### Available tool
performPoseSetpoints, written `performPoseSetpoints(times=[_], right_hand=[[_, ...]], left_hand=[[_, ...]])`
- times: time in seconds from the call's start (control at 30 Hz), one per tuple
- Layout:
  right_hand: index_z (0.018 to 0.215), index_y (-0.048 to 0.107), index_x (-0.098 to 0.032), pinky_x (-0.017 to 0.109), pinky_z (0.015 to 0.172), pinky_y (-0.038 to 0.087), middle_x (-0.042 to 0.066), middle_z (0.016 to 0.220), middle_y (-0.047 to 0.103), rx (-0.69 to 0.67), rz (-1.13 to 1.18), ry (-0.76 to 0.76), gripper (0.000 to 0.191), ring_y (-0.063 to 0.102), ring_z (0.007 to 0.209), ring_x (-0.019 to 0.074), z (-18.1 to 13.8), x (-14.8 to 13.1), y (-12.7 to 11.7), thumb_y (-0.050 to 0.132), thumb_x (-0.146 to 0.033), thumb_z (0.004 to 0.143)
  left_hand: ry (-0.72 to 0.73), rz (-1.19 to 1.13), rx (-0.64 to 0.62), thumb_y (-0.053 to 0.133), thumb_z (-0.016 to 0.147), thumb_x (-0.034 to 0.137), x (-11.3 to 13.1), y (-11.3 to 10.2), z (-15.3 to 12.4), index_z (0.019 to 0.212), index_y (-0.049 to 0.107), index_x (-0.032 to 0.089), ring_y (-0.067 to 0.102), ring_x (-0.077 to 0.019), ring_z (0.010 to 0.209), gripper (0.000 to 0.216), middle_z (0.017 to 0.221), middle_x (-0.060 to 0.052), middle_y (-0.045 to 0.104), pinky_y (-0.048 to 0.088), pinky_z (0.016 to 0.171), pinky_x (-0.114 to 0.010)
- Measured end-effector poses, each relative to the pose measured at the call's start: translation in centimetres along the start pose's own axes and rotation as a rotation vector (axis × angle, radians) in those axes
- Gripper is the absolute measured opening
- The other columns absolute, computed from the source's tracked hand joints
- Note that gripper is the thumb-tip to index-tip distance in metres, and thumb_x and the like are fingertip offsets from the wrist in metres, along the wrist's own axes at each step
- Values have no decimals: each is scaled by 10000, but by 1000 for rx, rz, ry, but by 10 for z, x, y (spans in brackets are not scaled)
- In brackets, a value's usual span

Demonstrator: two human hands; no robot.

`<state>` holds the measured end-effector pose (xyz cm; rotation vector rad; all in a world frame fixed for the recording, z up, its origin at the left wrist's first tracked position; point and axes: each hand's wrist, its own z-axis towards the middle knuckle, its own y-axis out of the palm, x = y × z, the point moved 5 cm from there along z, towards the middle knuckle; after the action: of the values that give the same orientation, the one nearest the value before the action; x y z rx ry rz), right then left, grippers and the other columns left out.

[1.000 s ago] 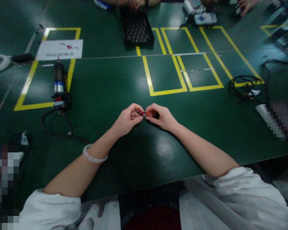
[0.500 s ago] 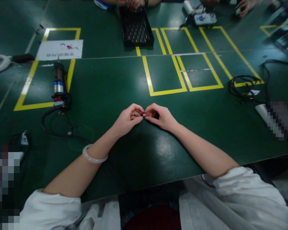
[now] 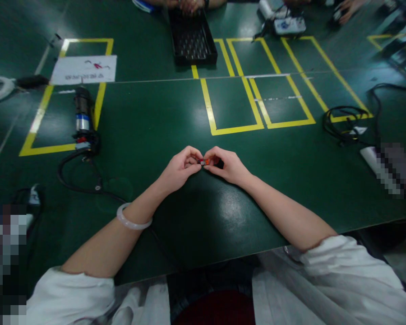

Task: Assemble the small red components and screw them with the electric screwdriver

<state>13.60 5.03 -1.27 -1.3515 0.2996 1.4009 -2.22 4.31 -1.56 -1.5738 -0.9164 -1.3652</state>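
Between my fingertips is a small red, grey and orange part [image 3: 203,162], too small for me to tell its exact kind. My left hand [image 3: 182,168] pinches its red and grey end between thumb and forefinger. At the orange end, the thumb and forefinger of my right hand [image 3: 228,164] are closed on it. Both hands meet low over the green table [image 3: 149,113], close to its front edge. My fingers partly hide the part. A pale bangle [image 3: 132,221] circles my left wrist.
A black motor-like cylinder [image 3: 83,115] with a cable lies at left near a white printed sheet [image 3: 84,70]. A black tray [image 3: 194,40] stands opposite, with another person's hands [image 3: 191,5] behind it. Coiled black cable [image 3: 343,124] lies at right. Yellow tape [image 3: 237,131] marks rectangles.
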Motion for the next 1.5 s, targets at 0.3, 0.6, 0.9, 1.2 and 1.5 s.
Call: performPoseSetpoints(times=[0.3,0.6,0.9,1.2,1.5], right_hand=[[967,595,-196,259,698,484,3,855,645,-6,-6,1,103,607,741,134,-1,0,1,643,-210,877],[996,593,-193,252,680,485,3,848,670,28,13,33,127,601,713,126,0,2,-4,647,-230,887],[983,609,-189,251,674,486,4,843,675,49,38,41,116,603,713,125,0,2,-5,649,-241,888],[1004,614,-192,254,677,497,2,846,682,39,49,44,134,613,711,123,0,5,-4,646,-245,886],[1029,620,-182,258,685,500,6,865,690,42,82,34,145,617,722,119,0,6,-5,643,-215,890]], left_hand=[[-5,-19,-4,671,801,202,1,1,0,968,571,157,519,-106,687,200,825,1,573,401,639,-244],[5,16,-6,697,801,240,-2,0,0,1043,571,159,605,-153,900,284,995,-53,620,481,773,-263],[19,25,10,711,799,268,-3,-2,1,1032,572,156,605,-150,891,294,997,-52,620,489,775,-259],[20,29,23,710,796,272,-2,-2,0,1019,575,158,616,-153,885,284,1000,-54,630,491,752,-255],[10,37,26,713,804,275,-1,-2,0,1016,584,149,611,-147,871,278,982,-48,631,488,742,-256]])
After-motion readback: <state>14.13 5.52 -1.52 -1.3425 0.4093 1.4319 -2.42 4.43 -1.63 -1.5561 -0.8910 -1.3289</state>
